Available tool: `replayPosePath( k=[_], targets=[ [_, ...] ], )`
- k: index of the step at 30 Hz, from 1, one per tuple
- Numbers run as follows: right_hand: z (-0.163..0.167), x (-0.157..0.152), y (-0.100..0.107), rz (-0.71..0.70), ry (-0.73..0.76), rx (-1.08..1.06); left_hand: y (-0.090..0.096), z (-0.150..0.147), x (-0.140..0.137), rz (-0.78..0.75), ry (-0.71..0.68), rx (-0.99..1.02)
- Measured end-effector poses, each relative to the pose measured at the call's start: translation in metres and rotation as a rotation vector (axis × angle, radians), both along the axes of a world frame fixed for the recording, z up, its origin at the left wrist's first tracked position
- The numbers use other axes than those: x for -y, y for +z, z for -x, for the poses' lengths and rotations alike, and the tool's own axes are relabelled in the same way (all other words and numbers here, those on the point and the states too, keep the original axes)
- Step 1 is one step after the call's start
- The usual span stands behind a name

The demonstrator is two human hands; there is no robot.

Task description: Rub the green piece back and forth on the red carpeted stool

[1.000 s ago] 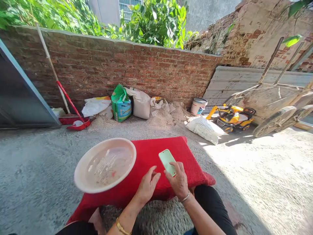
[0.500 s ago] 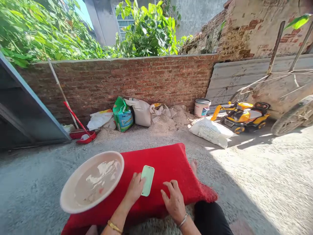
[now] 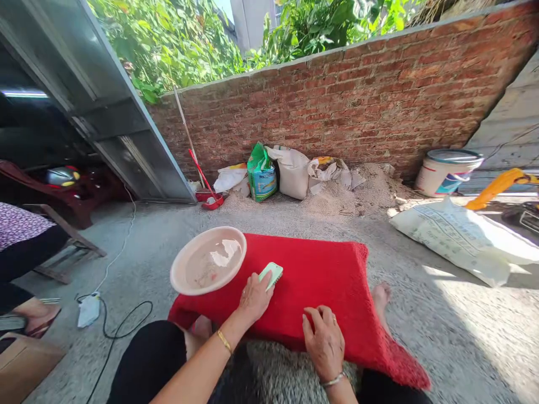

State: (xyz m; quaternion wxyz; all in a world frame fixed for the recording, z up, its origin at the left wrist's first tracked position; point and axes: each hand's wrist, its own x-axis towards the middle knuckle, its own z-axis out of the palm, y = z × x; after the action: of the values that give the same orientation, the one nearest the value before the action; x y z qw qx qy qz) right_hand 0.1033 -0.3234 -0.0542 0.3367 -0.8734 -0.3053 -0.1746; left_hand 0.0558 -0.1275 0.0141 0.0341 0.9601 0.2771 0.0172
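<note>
As the left hand (image 3: 255,298) grips the green block (image 3: 273,271), the right hand (image 3: 324,339) is bare

Whereas the right hand had its fingers on the green block a second ago, the left hand now holds it near the middle of the red cloth (image 3: 320,264); whether it rests on the cloth or is held just off it, I cannot tell. Half a second ago its broad face showed; now it is tilted, a ridged side shows too, and its far end points toward one o'clock. The left fingers are bent around its near part. Between four and five o'clock from the block, well apart from it, the right hand is over the cloth's near edge, fingers loosely curled and holding nothing.

At nine o'clock stands the basin (image 3: 185,261), with water in it, on the cloth's left end. Farther out at twelve are a green bag (image 3: 261,182) and a pale sack (image 3: 293,174), in front of the brick wall (image 3: 337,106). A white sack (image 3: 455,235) lies between two and three o'clock, with a lidded bucket (image 3: 442,174) at two.

The view has swung left: more of the metal door (image 3: 113,123) shows at ten o'clock, and a person in a patterned garment (image 3: 23,224) has come in at nine.
</note>
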Motion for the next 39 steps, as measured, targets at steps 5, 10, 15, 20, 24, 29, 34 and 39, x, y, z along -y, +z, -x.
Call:
replayPosePath(
  k=[5,10,15,20,24,29,34,39],
  targets=[
    [0.0,0.001,0.006,0.043,0.05,-0.016,0.027,-0.059,-0.032,0.066,0.326,0.046],
    [0.002,0.002,0.014,0.098,0.057,-0.025,0.024,-0.12,-0.008,0.073,0.399,0.025],
    [0.003,0.004,0.015,0.068,0.063,-0.02,0.0,-0.167,0.085,0.176,0.026,0.065],
    [-0.006,0.02,0.02,-0.02,0.033,-0.016,0.01,-0.157,0.071,0.261,0.037,0.084],
    [-0.031,0.059,0.026,-0.047,-0.33,-0.045,0.029,-0.117,-0.012,0.134,0.378,0.078],
    [-0.063,0.104,0.012,0.057,-0.606,-0.367,0.021,-0.125,-0.02,0.106,0.448,0.067],
    [-0.078,0.114,-0.006,0.08,-0.47,-0.655,-0.006,-0.172,0.093,0.193,0.009,0.083],
    [-0.08,0.112,-0.011,0.062,-0.434,-0.699,0.001,-0.14,0.107,0.259,-0.153,0.092]
  ],
)
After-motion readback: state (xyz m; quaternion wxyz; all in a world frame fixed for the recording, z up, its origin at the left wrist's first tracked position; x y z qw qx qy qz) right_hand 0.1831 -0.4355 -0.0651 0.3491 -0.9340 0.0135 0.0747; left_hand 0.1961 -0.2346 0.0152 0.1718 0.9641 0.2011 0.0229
